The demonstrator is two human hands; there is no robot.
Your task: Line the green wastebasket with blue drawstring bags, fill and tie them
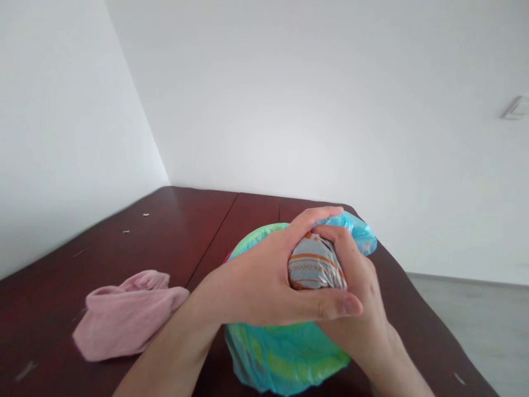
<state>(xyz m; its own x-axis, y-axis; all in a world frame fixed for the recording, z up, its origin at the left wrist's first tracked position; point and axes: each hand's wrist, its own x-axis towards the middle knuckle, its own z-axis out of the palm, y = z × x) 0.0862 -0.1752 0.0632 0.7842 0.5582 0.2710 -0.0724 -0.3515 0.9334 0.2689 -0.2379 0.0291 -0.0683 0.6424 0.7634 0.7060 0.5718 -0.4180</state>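
Observation:
Both of my hands are closed round a rounded bundle in grey printed wrapping [314, 263] with orange stripes and lettering. My left hand [264, 278] grips it from the left, its thumb stretched across the near side. From the right, my right hand [361, 298] wraps it with bent fingers. Beneath them stands a green container covered by a thin blue-green plastic bag [285, 358]; my hands hide its middle and whatever it contains. A loose, puffed part of blue plastic [359, 234] spreads out behind my right hand.
A crumpled pink cloth [124, 317] lies left of my left forearm on the dark red-brown table [177, 231]. Small pale scraps [146, 214] dot the tabletop. White walls border the table at the back and left; its right edge drops to a light floor [475, 320].

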